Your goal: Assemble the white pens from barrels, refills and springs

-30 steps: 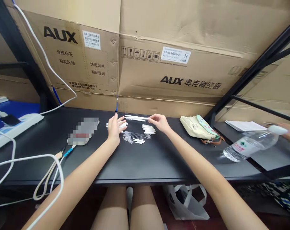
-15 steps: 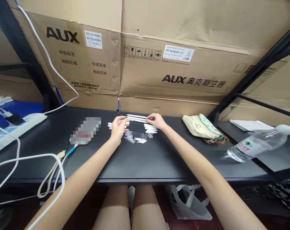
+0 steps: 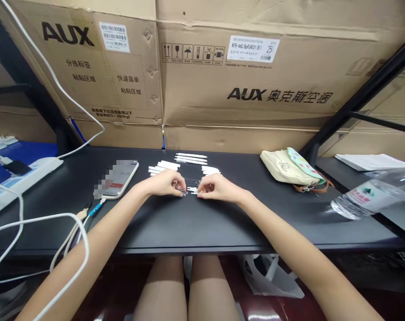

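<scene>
Starting at the small clear pieces (image 3: 185, 192), lying mid-table at the fingertips of the left hand (image 3: 169, 182). Seeing that hand curling thumb and fingers down close together, but not managing to tell a firm grip from a mere touch. Now watching the right hand (image 3: 218, 187) bending thumb and fingers at the small white pieces (image 3: 192, 190), again not managing to tell gripping from touching. Spotting thin dark rods (image 3: 192, 182) lying in a row between the hands; finding 3 long white sticks (image 3: 191, 158) lying farther back, with white tubes (image 3: 164, 167) lying to their left.

Going outward over the black table (image 3: 202, 227), passing a phone (image 3: 124, 180) and a power strip (image 3: 28, 176) at left, then reaching the cardboard boxes (image 3: 249, 111), standing behind and showing AUX in print.

Losing the smallest parts behind the fingers, losing part of the phone under pixel blocks, losing the bottle (image 3: 364, 196) past the right edge.

Closing in on containers: seeing a cream pouch (image 3: 277, 167) lying with its flap down, and below the table a plastic bag (image 3: 279, 281) holding something dark, too hard to make out.
</scene>
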`<state>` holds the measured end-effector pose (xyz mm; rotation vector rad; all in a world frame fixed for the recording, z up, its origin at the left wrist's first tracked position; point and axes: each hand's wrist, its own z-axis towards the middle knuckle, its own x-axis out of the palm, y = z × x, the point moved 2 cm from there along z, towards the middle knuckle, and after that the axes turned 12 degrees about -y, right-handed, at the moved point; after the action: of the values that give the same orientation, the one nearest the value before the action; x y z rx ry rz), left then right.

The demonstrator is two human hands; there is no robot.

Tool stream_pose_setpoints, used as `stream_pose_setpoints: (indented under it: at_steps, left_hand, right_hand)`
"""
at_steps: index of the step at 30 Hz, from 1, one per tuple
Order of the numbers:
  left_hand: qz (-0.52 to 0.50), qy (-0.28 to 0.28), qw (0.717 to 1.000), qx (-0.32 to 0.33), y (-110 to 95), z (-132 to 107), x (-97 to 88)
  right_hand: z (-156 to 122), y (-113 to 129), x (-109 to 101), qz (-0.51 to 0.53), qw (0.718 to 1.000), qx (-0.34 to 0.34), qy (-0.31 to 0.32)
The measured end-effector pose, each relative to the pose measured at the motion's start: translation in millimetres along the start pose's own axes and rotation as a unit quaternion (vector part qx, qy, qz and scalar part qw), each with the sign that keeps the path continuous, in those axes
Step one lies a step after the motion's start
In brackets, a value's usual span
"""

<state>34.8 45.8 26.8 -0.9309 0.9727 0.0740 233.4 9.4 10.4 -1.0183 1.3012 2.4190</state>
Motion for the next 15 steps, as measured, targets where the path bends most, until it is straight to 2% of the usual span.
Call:
stream_pose_setpoints:
  at_steps: [5,12,15]
  left_hand:
    - [-0.010,0.005,1.000,-0.016,7.2,-3.4,6.7]
    - [-0.041,0.014,0.999,-0.026,4.5,-4.7,9.2]
    - [-0.062,-0.007,0.997,-0.036,3.8,-4.6,9.7]
  right_hand:
    - [-1.4,2.3,2.9,-0.074,0.997,-0.029,0.018]
    - [-2.3,1.7,1.0,-0.104,0.994,-0.009,0.015]
    - [-2.9,1.3,0.5,-0.113,0.993,-0.001,0.028]
